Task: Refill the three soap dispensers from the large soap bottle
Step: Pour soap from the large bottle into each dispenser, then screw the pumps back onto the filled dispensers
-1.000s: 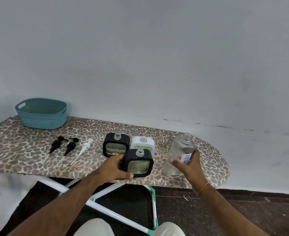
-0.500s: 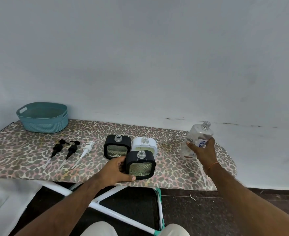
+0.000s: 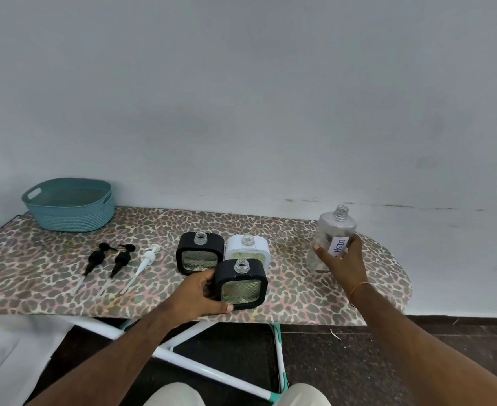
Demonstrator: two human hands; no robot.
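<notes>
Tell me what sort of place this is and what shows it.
Probably a plain room in a home, used as a makeshift work spot. An ironing board with a leopard-print cover serves as the table, against a bare painted wall, with a teal plastic basket at its far end.

Even, soft, diffuse light; source unclear. Pale grey-white wall (image 3: 241, 98) shows faint vignetting toward the corners. Shadows weak. Wide-angle bowing bends the leopard-print fabric board (image 3: 300, 227) edge. Focus sharp, no glare.
</notes>
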